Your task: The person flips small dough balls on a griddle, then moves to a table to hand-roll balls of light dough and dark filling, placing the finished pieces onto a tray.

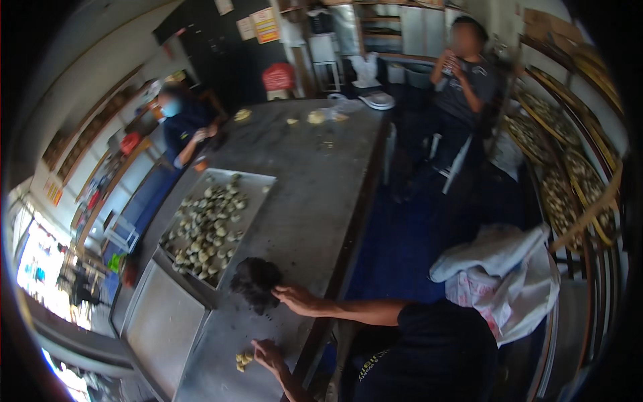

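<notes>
My right hand [293,296] has its fingers closed on the edge of a dark, crumpled clump [253,281] on the metal table [308,187], with dark crumbs below it. My left hand [266,354] is lower, fingers slightly bent and apart, beside a few small yellowish pieces [242,362]. A shallow metal tray [261,191] holds several small, pale, roundish pieces [204,238]. An empty-looking second metal tray [161,318] lies nearer, to the left of my hands.
A masked person [182,130] works at the table's far left; another [462,90] sits at the back right. White sacks [502,268] lie beside me at right, near racks of long filled trays [562,201]. Shelves [100,124] line the left wall.
</notes>
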`<state>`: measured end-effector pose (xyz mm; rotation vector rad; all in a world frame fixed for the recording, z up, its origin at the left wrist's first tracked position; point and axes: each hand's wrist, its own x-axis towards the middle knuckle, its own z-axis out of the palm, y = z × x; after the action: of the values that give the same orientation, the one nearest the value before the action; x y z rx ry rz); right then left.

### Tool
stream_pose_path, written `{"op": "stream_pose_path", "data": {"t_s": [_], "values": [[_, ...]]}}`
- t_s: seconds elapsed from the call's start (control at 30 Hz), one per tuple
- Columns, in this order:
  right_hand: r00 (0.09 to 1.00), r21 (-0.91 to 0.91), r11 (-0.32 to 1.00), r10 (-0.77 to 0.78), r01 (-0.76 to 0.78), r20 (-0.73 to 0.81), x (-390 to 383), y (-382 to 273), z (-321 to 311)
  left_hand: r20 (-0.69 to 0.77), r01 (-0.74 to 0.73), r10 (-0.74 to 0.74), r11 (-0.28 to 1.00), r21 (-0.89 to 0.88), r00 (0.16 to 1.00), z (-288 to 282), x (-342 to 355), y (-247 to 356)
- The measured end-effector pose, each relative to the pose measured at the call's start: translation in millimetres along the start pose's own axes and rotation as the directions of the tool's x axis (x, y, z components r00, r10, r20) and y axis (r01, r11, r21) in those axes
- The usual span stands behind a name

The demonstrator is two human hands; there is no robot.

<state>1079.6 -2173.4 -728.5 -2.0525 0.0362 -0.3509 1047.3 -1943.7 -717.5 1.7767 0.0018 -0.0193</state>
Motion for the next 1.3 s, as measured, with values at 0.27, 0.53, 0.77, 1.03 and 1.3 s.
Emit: {"op": "stream_pose_path", "data": {"t_s": [0.27, 0.53, 0.77, 1.03, 1.3], "values": [[0.983, -0.421, 0.894, -0.098, 0.155, 0.155, -24.5, -28.7, -21.9, 0.092, -0.252, 0.237, 0.936, 0.246, 0.967, -8.0, -18.2, 24.5], [0.959, -0.209, 0.938, -0.284, 0.277, 0.0, -18.7, -33.8, -21.1, 0.121, -0.426, 0.469, 0.626, 0.653, 0.875, -9.4, -11.9, 35.1], [0.967, -0.292, 0.93, -0.249, 0.224, -0.053, -17.9, -41.0, -35.1, -0.107, -0.136, 0.22, 0.848, 0.512, 0.97, -12.2, -27.6, 45.2], [0.97, -0.304, 0.921, -0.234, 0.243, 0.064, -15.2, -31.0, -28.7, -0.039, -0.146, 0.364, 0.467, 0.872, 0.93, -5.4, 47.8, 45.6], [0.98, -0.261, 0.945, -0.183, 0.198, 0.081, -15.5, -24.7, -25.2, 0.231, -0.416, 0.404, 0.462, 0.784, 0.885, -30.7, -17.4, 36.3]]}}
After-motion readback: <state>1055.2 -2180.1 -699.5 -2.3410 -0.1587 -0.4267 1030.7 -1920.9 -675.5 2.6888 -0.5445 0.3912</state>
